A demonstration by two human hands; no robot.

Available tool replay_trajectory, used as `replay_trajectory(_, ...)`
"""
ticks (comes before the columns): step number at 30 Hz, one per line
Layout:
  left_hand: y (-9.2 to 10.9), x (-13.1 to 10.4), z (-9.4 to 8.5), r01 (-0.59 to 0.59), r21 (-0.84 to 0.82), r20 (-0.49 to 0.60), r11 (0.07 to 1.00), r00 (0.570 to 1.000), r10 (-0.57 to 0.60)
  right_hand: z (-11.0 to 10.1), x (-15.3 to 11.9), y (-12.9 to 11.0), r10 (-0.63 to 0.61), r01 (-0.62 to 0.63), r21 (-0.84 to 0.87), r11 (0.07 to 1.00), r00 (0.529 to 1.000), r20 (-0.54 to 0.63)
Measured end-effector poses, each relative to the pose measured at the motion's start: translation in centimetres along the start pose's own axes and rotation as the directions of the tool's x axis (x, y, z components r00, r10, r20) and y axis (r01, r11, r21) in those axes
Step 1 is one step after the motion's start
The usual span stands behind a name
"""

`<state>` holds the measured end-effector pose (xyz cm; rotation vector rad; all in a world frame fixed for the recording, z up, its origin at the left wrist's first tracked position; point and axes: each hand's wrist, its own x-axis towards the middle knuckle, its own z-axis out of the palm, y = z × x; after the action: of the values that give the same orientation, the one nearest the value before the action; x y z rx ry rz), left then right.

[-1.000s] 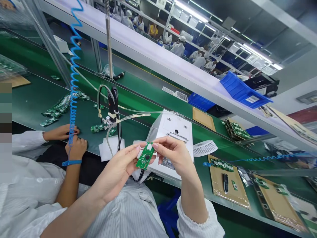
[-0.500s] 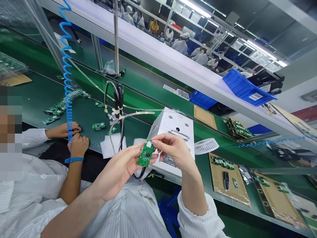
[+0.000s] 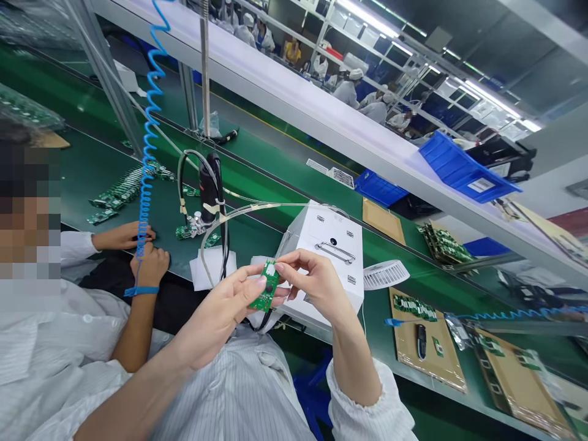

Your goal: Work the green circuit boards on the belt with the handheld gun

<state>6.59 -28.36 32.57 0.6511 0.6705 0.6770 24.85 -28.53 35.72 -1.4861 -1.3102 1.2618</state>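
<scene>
A small green circuit board (image 3: 265, 298) with a white connector and a round dark part is held up in front of my lap. My left hand (image 3: 229, 306) grips its left edge, the thumb lying over its face and the fingers behind. At the board's upper right corner, by the white connector, the thumb and fingers of my right hand (image 3: 312, 278) pinch it. Just behind my hands stands a white box (image 3: 337, 236) with a metal handle. White foam sheets (image 3: 206, 269) lie left of it, under a hanging black tool (image 3: 210, 187) with hoses.
A co-worker's hands (image 3: 151, 263) rest at the bench edge on the left, one wearing a blue wrist strap. Rows of circuit boards (image 3: 119, 190) lie beyond. On the right, a cardboard sheet (image 3: 432, 361) carries boards and a black tool (image 3: 421, 342). A coiled blue cord (image 3: 149, 122) hangs at left.
My left thumb has moved up over the board's face, and the board has shifted slightly left. The view has turned a little; the hanging tool appears farther left.
</scene>
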Motion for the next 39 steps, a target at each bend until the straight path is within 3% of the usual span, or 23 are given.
replay_trajectory(2,-0.7,0.0,-0.8,-0.006,0.024,-0.046,1.000,0.999,0.007,0.8,0.3,0.5,-0.035,0.035,-0.088,0.996,0.999,0.000)
replay_trajectory(5,-3.6,0.3,-3.8,-0.022,0.035,-0.234,0.999,0.972,0.030,4.1,1.4,2.2,-0.143,0.132,-0.143,0.981,0.988,-0.067)
replay_trajectory(7,-6.4,0.7,-6.9,-0.051,0.052,-0.413,0.997,0.908,0.068,7.5,2.8,4.0,-0.193,0.193,-0.010,0.981,0.981,0.007)
replay_trajectory(9,-9.1,0.9,-10.2,-0.080,0.072,-0.604,0.994,0.790,0.107,11.1,5.0,6.3,-0.219,0.212,0.081,0.974,0.971,0.097)
replay_trajectory(11,-11.1,0.9,-13.3,-0.101,0.086,-0.690,0.991,0.712,0.132,14.0,7.8,8.4,-0.191,0.192,0.023,0.981,0.980,-0.052)
replay_trajectory(13,-12.5,0.7,-15.8,-0.120,0.098,-0.754,0.988,0.639,0.152,15.8,11.0,10.0,-0.163,0.165,-0.015,0.986,0.950,-0.265)
replay_trajectory(16,-13.5,0.7,-18.7,-0.148,0.122,-0.822,0.981,0.539,0.183,17.3,14.2,11.4,-0.146,0.172,-0.002,0.985,0.829,-0.541)
replay_trajectory(19,-14.1,1.7,-20.9,-0.181,0.149,-0.850,0.972,0.479,0.219,18.9,14.3,12.3,-0.154,0.240,0.027,0.970,0.702,-0.696)
replay_trajectory(21,-14.6,2.7,-22.1,-0.199,0.165,-0.850,0.966,0.468,0.241,19.7,13.7,12.8,-0.169,0.288,0.032,0.957,0.646,-0.744)
replay_trajectory(23,-15.1,3.5,-23.0,-0.205,0.177,-0.841,0.963,0.477,0.256,19.5,14.1,12.9,-0.201,0.326,0.022,0.945,0.635,-0.746)
replay_trajectory(27,-16.0,4.7,-24.2,-0.202,0.212,-0.816,0.956,0.501,0.287,17.2,19.6,11.2,-0.341,0.489,0.019,0.872,0.634,-0.695)
replay_trajectory(28,-16.1,4.9,-24.5,-0.200,0.229,-0.811,0.953,0.502,0.301,16.6,21.5,10.6,-0.356,0.519,0.048,0.853,0.647,-0.674)
replay_trajectory(32,-15.9,5.9,-25.5,-0.177,0.351,-0.789,0.919,0.472,0.392,15.1,27.1,9.2,-0.339,0.501,0.199,0.842,0.779,-0.528)
replay_trajectory(36,-14.0,8.6,-26.0,-0.121,0.564,-0.715,0.817,0.423,0.556,13.8,26.9,8.4,-0.368,0.502,0.229,0.834,0.815,-0.448)
replay_trajectory(38,-12.7,11.4,-25.8,-0.086,0.677,-0.624,0.731,0.459,0.632,12.7,25.4,7.7,-0.402,0.532,0.235,0.813,0.806,-0.435)
replay_trajectory(39,-12.1,13.2,-25.7,-0.076,0.730,-0.561,0.679,0.500,0.659,12.0,24.7,7.2,-0.425,0.557,0.232,0.797,0.791,-0.440)
